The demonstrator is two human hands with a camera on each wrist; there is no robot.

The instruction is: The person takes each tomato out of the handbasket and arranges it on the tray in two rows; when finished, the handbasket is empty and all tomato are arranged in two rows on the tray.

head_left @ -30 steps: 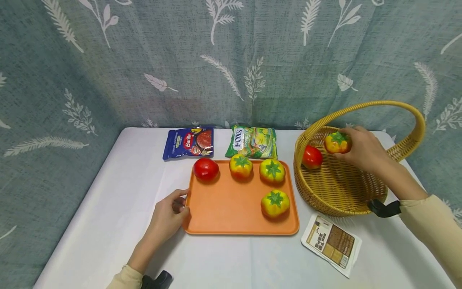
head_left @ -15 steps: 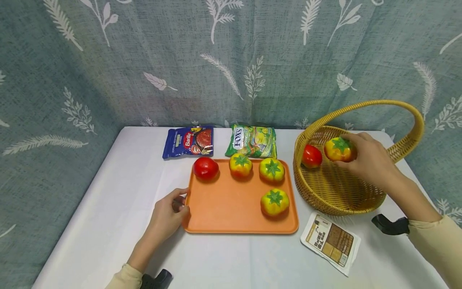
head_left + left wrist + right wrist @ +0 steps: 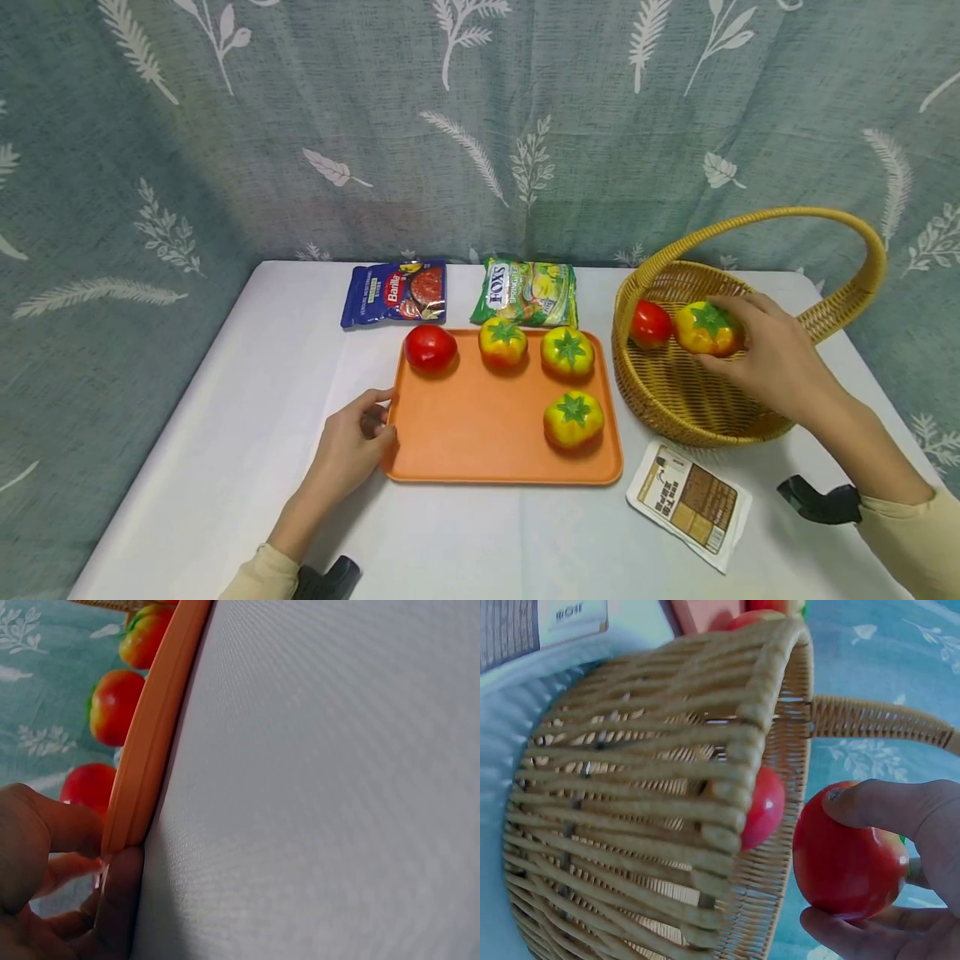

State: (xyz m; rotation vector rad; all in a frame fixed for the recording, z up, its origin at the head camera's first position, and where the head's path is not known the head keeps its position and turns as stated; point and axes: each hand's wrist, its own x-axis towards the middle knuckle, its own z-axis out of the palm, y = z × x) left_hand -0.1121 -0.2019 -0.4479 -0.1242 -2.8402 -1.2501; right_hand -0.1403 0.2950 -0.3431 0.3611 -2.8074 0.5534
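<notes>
Right hand [image 3: 774, 357], pinching a tomato [image 3: 699, 332], sank at frame right; placing in basket [image 3: 649, 413] seemed underway, needing release; left hand [image 3: 351, 442] pinched tray [image 3: 468, 429].

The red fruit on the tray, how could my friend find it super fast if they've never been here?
On the white table, find the orange tray. Look in its far left corner for the red fruit. Its three tray neighbours show yellow with green star-shaped tops; this one looks plain red.
</notes>
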